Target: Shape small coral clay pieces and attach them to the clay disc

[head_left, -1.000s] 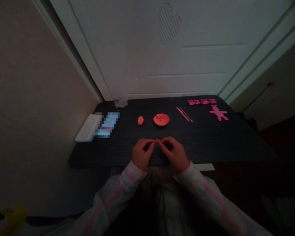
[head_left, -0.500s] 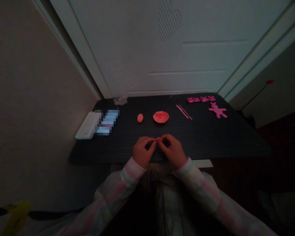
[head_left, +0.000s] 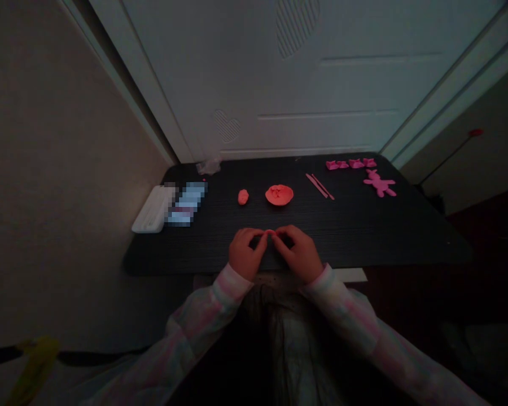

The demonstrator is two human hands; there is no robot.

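Barely a shift in the last second: the left hand [head_left: 244, 255] and right hand [head_left: 301, 254] stay fingertip to fingertip, both pinching 1 tiny red clay bit [head_left: 270, 232] just above the tabletop [head_left: 364, 231] near its front edge (only the view has tilted a touch), so the shaping looks to be ongoing. Count time: 1 red clay disc [head_left: 279, 194], 1 small red lump [head_left: 242, 196] left of it, 2 thin pink sticks [head_left: 319, 186], 1 pink clay figure [head_left: 379, 184], a row of roughly 3 pink pieces [head_left: 350, 164] behind it, 1 white case [head_left: 151, 210].
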